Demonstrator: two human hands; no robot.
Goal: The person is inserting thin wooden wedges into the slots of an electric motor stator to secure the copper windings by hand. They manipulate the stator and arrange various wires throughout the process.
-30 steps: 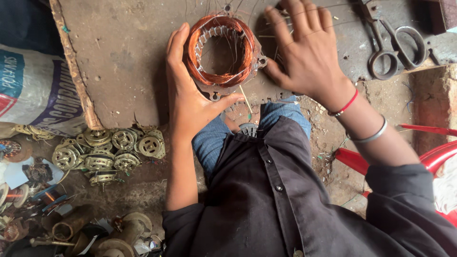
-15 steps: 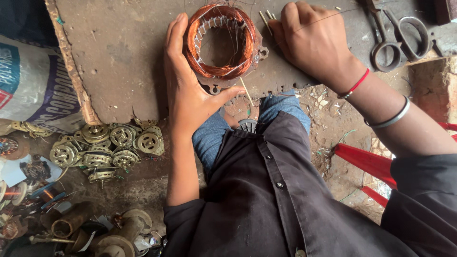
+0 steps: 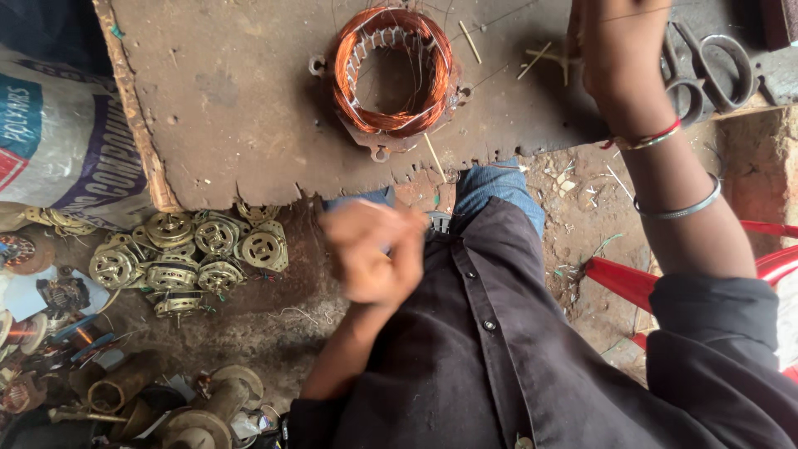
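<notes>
Both hands have let go of the copper-wound stator [image 3: 393,73], which lies alone near the board's [image 3: 233,108] front edge; the left hand [image 3: 374,254] (blurred) curls loosely, the right hand [image 3: 619,62] reaches away, its grip unreadable.

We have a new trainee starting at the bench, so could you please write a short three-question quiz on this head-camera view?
1. True or false: the left hand rests on the copper-wound stator.
2. Which thing lies nearest the right hand? A) scissors B) pile of brass-coloured motor parts C) printed sack
3. Fill in: the stator lies flat on a worn brown ____.

Key
1. False: the left hand is blurred, drawn back over the lap, apart from the stator.
2. A: the scissors lie beside the right hand on the board; the motor parts and sack are on the far side.
3. Board.
</notes>
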